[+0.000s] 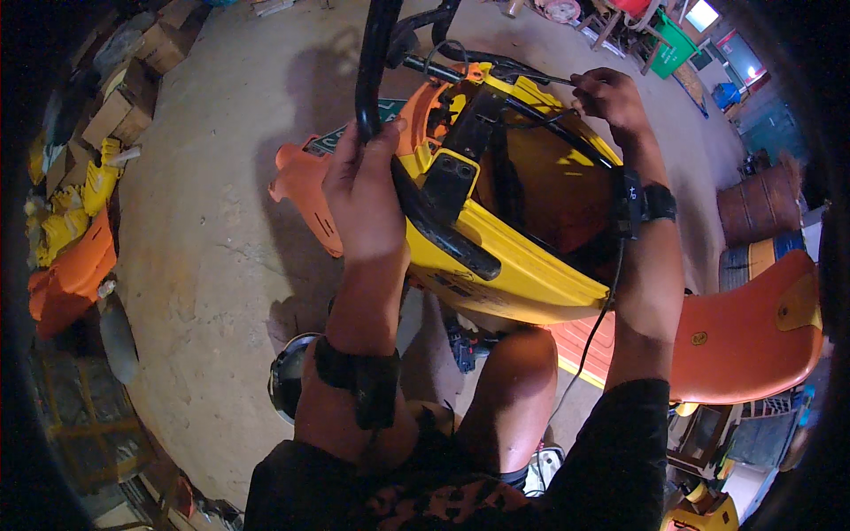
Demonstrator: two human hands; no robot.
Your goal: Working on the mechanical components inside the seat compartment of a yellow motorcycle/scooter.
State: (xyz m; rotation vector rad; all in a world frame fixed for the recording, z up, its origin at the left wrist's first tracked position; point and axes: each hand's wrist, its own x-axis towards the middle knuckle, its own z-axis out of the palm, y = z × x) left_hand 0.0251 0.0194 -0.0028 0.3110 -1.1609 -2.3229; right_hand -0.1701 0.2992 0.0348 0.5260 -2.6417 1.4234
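A yellow and orange scooter body stands in front of me, with an open hollow behind its front panel. My left hand wraps around a black bent tube on the scooter's left side. Above the far right edge of the yellow shell, my right hand is closed in a pinch on a thin dark rod; its exact kind is unclear. A black bracket sits on the shell between my hands. Both wrists carry black strapped devices, and a thin cable hangs from the right one.
To the right is the scooter's orange seat. Cardboard boxes and loose yellow and orange panels lie along the left. A round dark object stands near my left leg. At the back right is a green bin.
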